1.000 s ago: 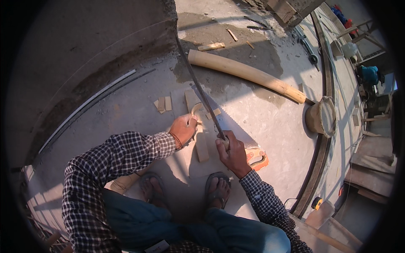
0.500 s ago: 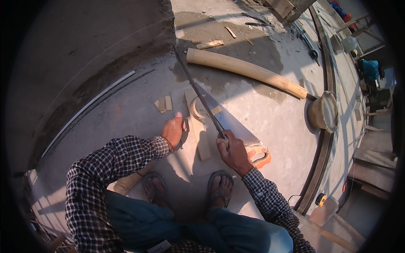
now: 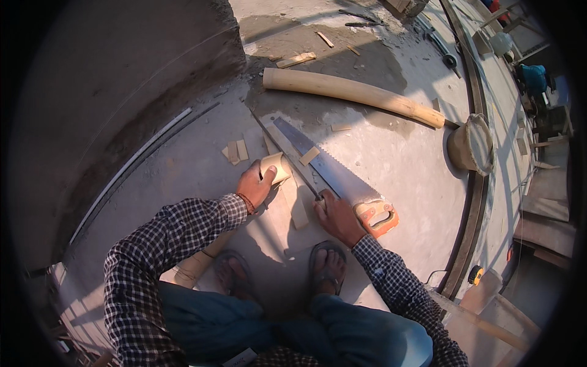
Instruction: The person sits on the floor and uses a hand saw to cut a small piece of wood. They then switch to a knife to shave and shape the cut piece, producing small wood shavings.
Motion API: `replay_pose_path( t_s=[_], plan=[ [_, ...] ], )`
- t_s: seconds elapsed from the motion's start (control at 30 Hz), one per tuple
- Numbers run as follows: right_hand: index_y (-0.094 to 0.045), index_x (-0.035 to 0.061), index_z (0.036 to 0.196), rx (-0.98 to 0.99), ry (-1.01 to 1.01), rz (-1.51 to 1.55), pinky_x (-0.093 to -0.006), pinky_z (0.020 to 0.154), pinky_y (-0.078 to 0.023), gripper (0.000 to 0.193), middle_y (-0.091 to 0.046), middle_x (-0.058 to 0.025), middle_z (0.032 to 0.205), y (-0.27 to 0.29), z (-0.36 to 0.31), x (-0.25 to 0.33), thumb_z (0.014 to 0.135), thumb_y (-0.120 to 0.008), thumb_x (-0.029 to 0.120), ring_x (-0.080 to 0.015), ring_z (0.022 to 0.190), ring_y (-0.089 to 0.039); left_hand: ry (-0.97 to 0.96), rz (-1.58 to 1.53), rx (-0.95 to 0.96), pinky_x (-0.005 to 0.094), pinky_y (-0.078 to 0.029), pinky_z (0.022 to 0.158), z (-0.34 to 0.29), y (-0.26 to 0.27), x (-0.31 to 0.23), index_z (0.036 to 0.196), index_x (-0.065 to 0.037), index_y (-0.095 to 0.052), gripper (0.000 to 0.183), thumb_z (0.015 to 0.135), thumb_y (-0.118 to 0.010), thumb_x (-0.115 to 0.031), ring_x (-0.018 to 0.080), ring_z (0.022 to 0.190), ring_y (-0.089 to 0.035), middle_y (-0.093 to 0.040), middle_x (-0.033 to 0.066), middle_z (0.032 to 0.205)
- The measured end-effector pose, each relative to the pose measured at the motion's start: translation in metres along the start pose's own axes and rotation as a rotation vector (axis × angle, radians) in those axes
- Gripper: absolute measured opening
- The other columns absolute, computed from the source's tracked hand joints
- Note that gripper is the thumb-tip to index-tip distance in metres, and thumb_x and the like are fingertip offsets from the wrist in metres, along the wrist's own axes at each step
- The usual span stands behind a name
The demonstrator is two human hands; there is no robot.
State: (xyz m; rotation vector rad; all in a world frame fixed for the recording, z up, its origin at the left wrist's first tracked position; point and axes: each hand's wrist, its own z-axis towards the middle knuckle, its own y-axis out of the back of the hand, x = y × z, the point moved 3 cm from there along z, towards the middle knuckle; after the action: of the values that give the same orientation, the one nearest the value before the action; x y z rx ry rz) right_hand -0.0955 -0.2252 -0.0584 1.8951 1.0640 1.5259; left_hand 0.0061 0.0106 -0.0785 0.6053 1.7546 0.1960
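Note:
My left hand (image 3: pixel 254 185) grips a short, curved section of bamboo (image 3: pixel 274 166) just above the ground, thumb on its outer side. In my right hand (image 3: pixel 340 216) is the handle end of a long, narrow, dark blade-like tool (image 3: pixel 286 153), pointing forward and left past the bamboo piece. Beside it lies a handsaw (image 3: pixel 333 171) with an orange handle, teeth to the right. A small bamboo slip (image 3: pixel 310 156) rests on the saw's blade. Under the hands is a flat wooden strip (image 3: pixel 296 210), partly hidden and shaded.
A long bamboo pole (image 3: pixel 354 98) lies beyond the saw, near a bucket (image 3: pixel 471 147) on the right. Small bamboo slips (image 3: pixel 235 151) lie left of my hands. A concrete wall (image 3: pixel 140 67) stands at far left. A tape measure (image 3: pixel 475 274) is at lower right.
The bamboo section, earlier lying on the ground, is now in my left hand. My right hand has lowered the long tool, its far end now nearer the ground.

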Motion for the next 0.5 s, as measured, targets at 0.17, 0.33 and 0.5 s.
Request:
replay_pose_path(
  t_s=[0.17,0.33,0.5],
  plan=[
    [-0.053,-0.0004,0.118,-0.011,-0.063,0.101,-0.0565,0.071,-0.053,0.036,-0.07,-0.0267,0.083,-0.003,-0.011,0.0,0.099,-0.062,0.028,-0.0483,0.077,-0.068,0.067,0.073,-0.025,0.0431,-0.053,0.078,0.011,0.006,-0.003,0.102,0.001,-0.056,0.035,0.094,-0.065,-0.032,0.0318,0.083,-0.069,-0.067,0.0191,0.088],
    [-0.056,0.0024,0.114,-0.088,-0.123,0.21,-0.054,0.07,-0.053,0.031,-0.07,-0.0252,0.084,0.005,-0.017,0.001,0.1,-0.061,0.03,-0.0478,0.077,-0.068,-0.029,0.23,-0.111,0.0441,-0.053,0.074,0.028,0.022,-0.03,0.106,-0.004,-0.055,0.033,0.088,-0.068,-0.028,0.0332,0.081,-0.068,-0.067,0.017,0.085],
    [-0.058,0.0044,0.111,-0.159,-0.077,0.246,-0.052,0.068,-0.053,0.028,-0.07,-0.0252,0.084,0.012,-0.019,0.006,0.1,-0.061,0.03,-0.0473,0.076,-0.069,-0.032,0.304,-0.083,0.0452,-0.054,0.074,0.031,0.025,-0.053,0.107,-0.006,-0.055,0.033,0.086,-0.071,-0.026,0.0359,0.08,-0.069,-0.069,0.0165,0.085]
  ],
)
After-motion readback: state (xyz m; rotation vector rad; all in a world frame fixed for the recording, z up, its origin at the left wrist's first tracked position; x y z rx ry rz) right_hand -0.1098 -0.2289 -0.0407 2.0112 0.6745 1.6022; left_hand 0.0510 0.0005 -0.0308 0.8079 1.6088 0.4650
